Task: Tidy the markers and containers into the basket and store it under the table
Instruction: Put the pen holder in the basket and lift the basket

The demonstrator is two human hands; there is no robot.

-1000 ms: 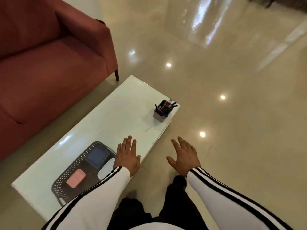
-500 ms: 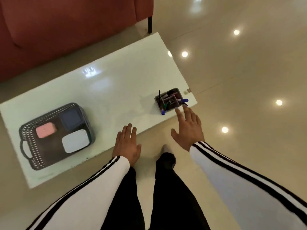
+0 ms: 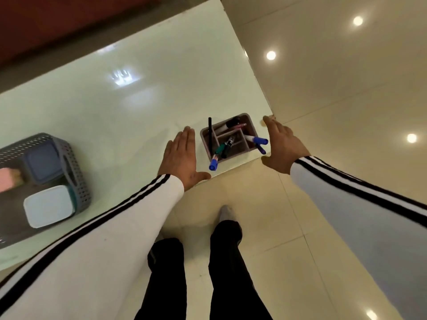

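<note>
Head view puts the marker holder (image 3: 228,138) close to the table's (image 3: 138,88) near right corner, with my two hands flanking it. My left hand (image 3: 181,158) is flat and open just to its left, fingers together, holding nothing. My right hand (image 3: 280,146) is open on the other side, out past the table's right edge, fingers spread, also empty. Neither palm touches the holder yet.

The basket (image 3: 74,167) sits well apart, toward the table's left end by the near edge, with a dark blue container (image 3: 42,161), a white container (image 3: 47,205) and a pink container (image 3: 8,180) already inside it.

To do this step well, I judge I should close both palms on the holder's side walls together, low down, and lift it level. Several markers lean out over the rim: a blue-capped one (image 3: 213,163) hangs over the near side and another blue-capped one (image 3: 257,140) points toward my right hand. Tipping could spill them, and my right fingers could knock that one as they close in. The holder stands so near the corner that a one-sided push might slide it off, so I'd squeeze evenly and carry it across upright.
</note>
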